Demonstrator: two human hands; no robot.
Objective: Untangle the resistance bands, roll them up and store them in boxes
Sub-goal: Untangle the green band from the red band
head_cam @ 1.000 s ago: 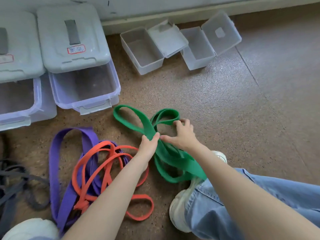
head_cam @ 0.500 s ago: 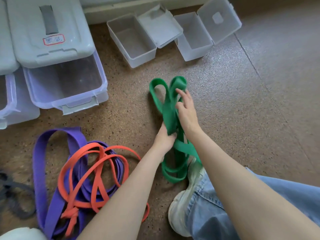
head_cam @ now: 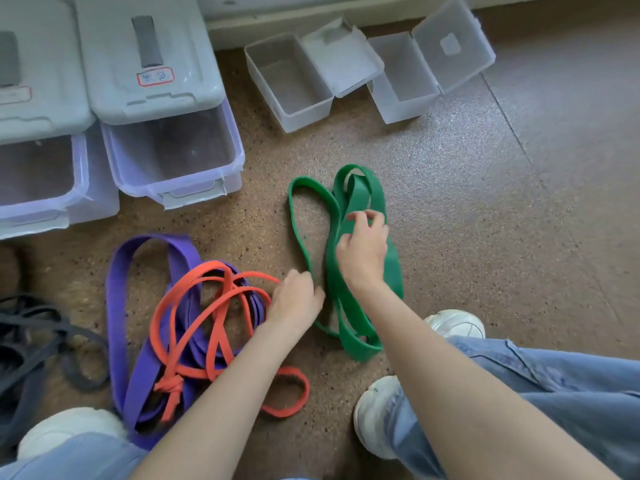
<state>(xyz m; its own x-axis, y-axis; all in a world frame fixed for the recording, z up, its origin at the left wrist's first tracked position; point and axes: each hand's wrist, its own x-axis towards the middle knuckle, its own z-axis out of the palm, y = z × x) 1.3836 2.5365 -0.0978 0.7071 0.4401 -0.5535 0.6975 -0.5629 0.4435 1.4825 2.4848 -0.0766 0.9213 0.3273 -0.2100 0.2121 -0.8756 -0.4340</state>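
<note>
The right hand (head_cam: 363, 249) lay palm down on the green band (head_cam: 360, 199), its fingers curled and pinching one flat strand of the band near the top loops. The left hand (head_cam: 294, 301) rested just beside the band's lower left edge, fingers drawn together into a loose fist; whether it actually gripped a strand could not be told, since the fingertips were hidden under the hand.

The green band lay on the speckled brown floor (head_cam: 467, 209) in several long loops running away from the person, one thin loop spreading open to the left and the wider strands bunched under the right hand. Its near end curled beside a white shoe (head_cam: 377, 414) and a leg in blue jeans (head_cam: 554, 393).

To the left of the left forearm, a purple band (head_cam: 119, 306) and an orange band (head_cam: 194, 299) lay tangled together, the orange one knotted near its lower part. Further left, a dark grey band (head_cam: 31, 341) lay in a loose heap at the edge of the view.

Beyond the green band, near the wall, two small clear boxes (head_cam: 287, 81) stood open with their hinged lids tipped back. To the far left stood two large storage bins (head_cam: 173, 150) with grey lids (head_cam: 145, 64), each with a clear front drawer.
</note>
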